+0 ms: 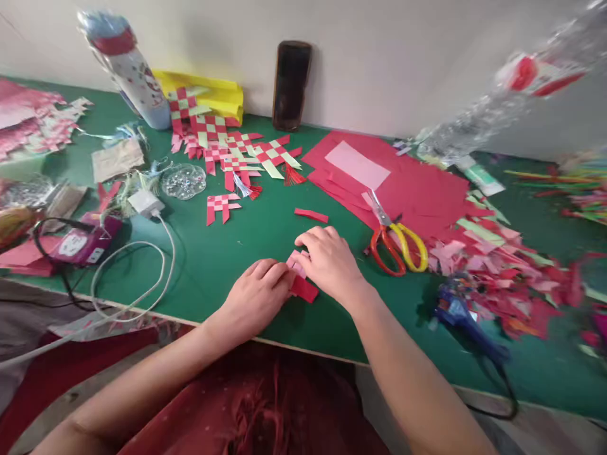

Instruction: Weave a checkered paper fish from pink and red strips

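Paper piece [303, 288] gripped in both hands at the front of the table [237, 242]

So it's a small red-and-pink one, sitting between the hands close to the table's near edge. Left hand [258, 294] has its fingertips closed on the left side; right hand [332, 260] is gripping the pink part from above. Long axis looks diagonal: pink end up-left, red end poking down-right toward that near edge. Fingers hide the rest, so can't tell its full shape.

Just past the right hand lies a red paper strip [311, 215], roughly sideways. Scissors [398, 245] crowd the right, blades aimed up-left over red paper sheets [417, 183], with paper scraps [512, 272] and a blue glue gun [467, 319] farther over. More elbow room on the left: green tabletop runs to a looped white cable [174, 253]. Woven paper fish [220, 206] sit up-left, well apart from the hands.
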The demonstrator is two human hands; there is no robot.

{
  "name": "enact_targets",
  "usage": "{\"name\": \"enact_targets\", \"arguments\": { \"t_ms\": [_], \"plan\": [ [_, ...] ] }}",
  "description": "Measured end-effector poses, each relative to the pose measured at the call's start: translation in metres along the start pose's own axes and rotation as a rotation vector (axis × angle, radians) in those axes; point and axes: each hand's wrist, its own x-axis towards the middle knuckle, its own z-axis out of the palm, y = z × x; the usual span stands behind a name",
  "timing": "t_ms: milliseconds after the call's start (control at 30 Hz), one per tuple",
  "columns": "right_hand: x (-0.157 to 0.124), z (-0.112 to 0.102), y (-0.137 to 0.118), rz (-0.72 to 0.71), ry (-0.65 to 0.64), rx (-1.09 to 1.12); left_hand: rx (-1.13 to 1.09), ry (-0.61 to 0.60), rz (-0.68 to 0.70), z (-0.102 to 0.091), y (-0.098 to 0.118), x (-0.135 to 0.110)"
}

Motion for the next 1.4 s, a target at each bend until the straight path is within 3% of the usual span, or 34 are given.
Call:
{"name": "enact_targets", "arguments": {
  "t_ms": [733,1100,1400],
  "plan": [
    [-0.007,0.007,0.006,-0.229,-0.009,0.134,-0.078,0.056,-0.118,0.003,0.005,-0.002],
    [-0.009,0.01,0.01,-0.253,0.023,0.219,-0.112,-0.025,-0.065,0.001,0.0,0.0],
    [-0.008,0.011,0.01,-0.214,0.065,0.222,-0.107,0.02,-0.073,0.0,0.001,-0.004]
  ]
}}
